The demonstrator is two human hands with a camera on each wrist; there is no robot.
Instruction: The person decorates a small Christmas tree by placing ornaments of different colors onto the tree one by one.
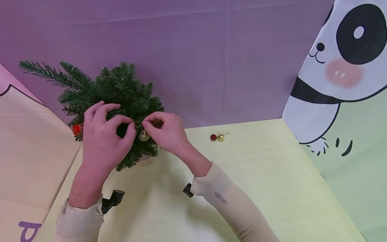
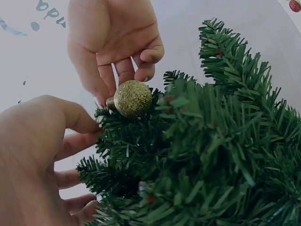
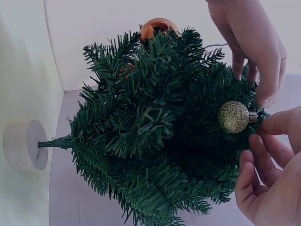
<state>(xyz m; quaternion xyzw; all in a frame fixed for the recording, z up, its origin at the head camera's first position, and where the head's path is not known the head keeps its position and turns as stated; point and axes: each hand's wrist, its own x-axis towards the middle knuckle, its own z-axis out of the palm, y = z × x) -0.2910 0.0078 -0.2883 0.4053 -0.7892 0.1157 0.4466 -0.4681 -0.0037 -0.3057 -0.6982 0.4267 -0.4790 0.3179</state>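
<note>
A small green artificial Christmas tree point(image 1: 121, 84) stands at the left of the table. From a branch on its right side hangs a gold glitter bauble point(image 1: 143, 135), also seen close up in the left wrist view as a sparkly gold ball point(image 2: 133, 98). Just above it, a thin pale string point(image 1: 138, 122) stretches between the two hands. My left hand point(image 1: 105, 134) pinches one side of that string between thumb and forefinger, its other fingers spread over the branches. The other side is pinched by my right hand point(image 1: 167, 131), close beside the bauble's cap point(image 3: 253, 117).
A red bauble point(image 1: 213, 137) and a gold bauble point(image 1: 221, 137) lie on the table point(image 1: 257, 174) to the right. An orange-red shiny bauble point(image 1: 76, 129) hangs on the tree's left side. A purple backdrop point(image 1: 193, 67) rises behind; the tree has a round pale base point(image 3: 26, 146).
</note>
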